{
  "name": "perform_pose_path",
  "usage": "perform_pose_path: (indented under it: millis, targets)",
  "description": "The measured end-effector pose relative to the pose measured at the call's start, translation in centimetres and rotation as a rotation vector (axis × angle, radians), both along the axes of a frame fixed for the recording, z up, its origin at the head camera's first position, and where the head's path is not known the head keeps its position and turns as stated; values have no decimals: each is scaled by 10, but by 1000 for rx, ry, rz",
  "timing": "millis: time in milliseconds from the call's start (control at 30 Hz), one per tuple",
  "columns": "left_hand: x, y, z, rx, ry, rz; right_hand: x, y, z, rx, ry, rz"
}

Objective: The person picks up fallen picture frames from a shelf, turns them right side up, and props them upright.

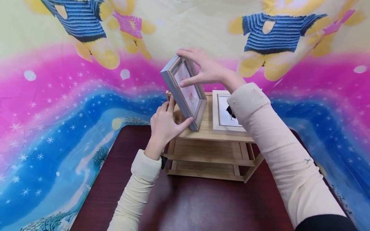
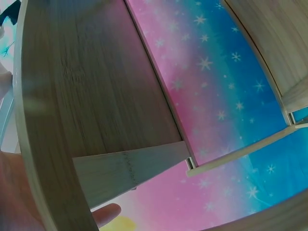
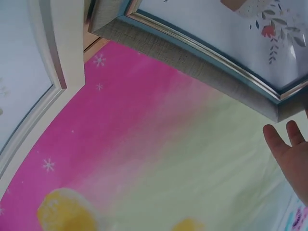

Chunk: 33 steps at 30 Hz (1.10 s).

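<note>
A grey picture frame (image 1: 190, 89) stands tilted on the left part of the wooden rack's (image 1: 208, 114) top board, its picture facing right. My right hand (image 1: 206, 65) grips the upper part, fingers over the top edge and thumb across the front. At the lower left, my left hand (image 1: 166, 125) holds the frame's side, with the thumb by its bottom corner. The right wrist view shows the grey frame's (image 3: 197, 65) border close up, fingers of the right hand (image 3: 293, 159) beside a corner. In the left wrist view the left hand (image 2: 17, 192) is partly hidden behind a board.
A white picture frame (image 1: 218, 128) lies flat on the rack's top right, partly covered by my right sleeve. Lower shelves (image 1: 208, 149) are beneath. The rack stands on a dark red table (image 1: 214, 205). A printed cloth (image 1: 185, 19) with bears and snowflakes hangs behind.
</note>
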<state>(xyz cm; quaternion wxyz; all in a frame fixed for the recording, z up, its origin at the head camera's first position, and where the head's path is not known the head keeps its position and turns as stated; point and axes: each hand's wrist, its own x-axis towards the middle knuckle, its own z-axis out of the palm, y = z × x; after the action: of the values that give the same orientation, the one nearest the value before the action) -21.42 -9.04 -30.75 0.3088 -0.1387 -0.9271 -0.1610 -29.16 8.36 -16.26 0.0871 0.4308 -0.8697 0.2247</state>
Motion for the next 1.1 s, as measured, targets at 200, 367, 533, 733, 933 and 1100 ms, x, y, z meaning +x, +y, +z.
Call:
perform_pose_path:
  millis: [200,367,533,733,933,1100]
  targets:
    - [-1,0,-1,3,8,-4,-11,5,2,-64,-161,5]
    - [-1,1,-1,5,2,1,-16,7,1,-96,-296,34]
    - [-2,0,0,12,-1,-3,-18,6,-1,-126,-363,22]
    - [-5,-6,2,34,-54,-47,-20,7,-1,-126,-358,-17]
    - [-8,-13,5,54,-149,-101,-22,13,-2,-135,-396,-55]
    - [-12,-19,10,35,-249,-106,-22,15,-3,-167,-420,-75]
